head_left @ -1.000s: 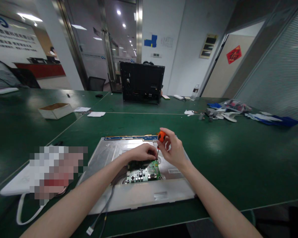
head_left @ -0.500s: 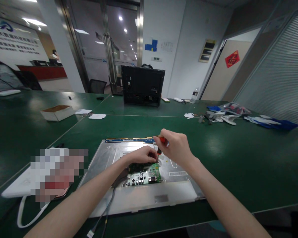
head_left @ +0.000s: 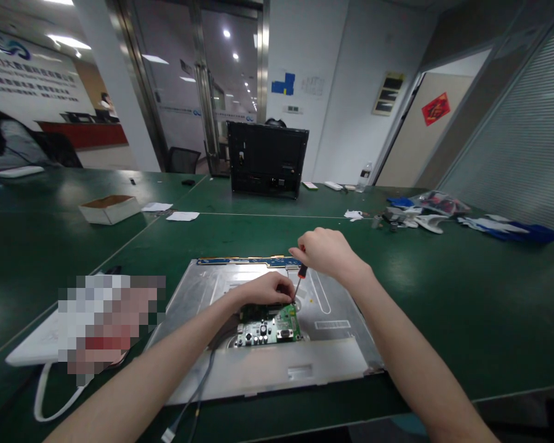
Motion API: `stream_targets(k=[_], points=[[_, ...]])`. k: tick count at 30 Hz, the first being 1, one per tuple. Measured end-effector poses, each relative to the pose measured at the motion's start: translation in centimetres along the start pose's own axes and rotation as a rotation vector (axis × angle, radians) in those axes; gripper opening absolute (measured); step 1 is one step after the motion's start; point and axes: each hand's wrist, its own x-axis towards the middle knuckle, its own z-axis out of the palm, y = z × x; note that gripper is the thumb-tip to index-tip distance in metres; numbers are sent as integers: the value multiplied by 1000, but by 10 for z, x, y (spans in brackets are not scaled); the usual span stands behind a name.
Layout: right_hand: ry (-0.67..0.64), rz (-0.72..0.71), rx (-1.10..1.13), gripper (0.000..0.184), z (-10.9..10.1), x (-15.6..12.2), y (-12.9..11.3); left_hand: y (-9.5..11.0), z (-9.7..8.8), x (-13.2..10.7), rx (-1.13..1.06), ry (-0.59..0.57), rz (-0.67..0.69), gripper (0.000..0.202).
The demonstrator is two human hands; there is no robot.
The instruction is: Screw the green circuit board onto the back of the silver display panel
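My right hand [head_left: 327, 251] is closed around the handle of a red and black screwdriver [head_left: 301, 271]. The screwdriver leans slightly, its shaft running down to the upper right corner of a green circuit board [head_left: 270, 331]. Beside that tip, my left hand [head_left: 270, 288] has its fingers bent and pinched together; whatever they may hold is hidden. The board lies on the metal back of a flat display panel [head_left: 321, 357]. A narrow blue board [head_left: 231, 261] runs along the panel's far edge. Dark cables [head_left: 204, 375] trail from the panel's left part toward me.
On the green table [head_left: 434, 307] a black monitor housing [head_left: 268, 159] stands upright beyond the panel. An open box [head_left: 109, 212] and papers [head_left: 183, 216] lie to the left. Gloves and bags [head_left: 427, 221] are at the right, near a water bottle [head_left: 364, 178]. A blurred-out white item [head_left: 37, 338] is close on the left.
My right hand has risen a little and shifted right on the screwdriver, so more of its handle and shaft shows. My left hand stays in place by the board's corner.
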Motion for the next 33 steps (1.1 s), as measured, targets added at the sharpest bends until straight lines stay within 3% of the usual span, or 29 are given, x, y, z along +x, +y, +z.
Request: stream_targets(k=[7, 14, 24, 26, 29, 33], points=[[26, -109, 41, 25, 1, -3, 3, 0, 0, 0, 26, 11, 30, 12], [-22, -240, 236, 8, -3, -8, 8, 4, -1, -1, 21, -1, 17, 11], [-114, -422, 423, 34, -6, -13, 11, 2, -1, 0, -5, -19, 14, 13], [-99, -368, 362, 33, -6, -14, 7, 1, -1, 0, -9, -22, 22, 13], [-20, -172, 157, 28, -5, -15, 1, 0, 0, 0, -1, -10, 37, 11], [13, -23, 10, 44, -3, -11, -1, 0, 0, 0, -4, 7, 27, 12]])
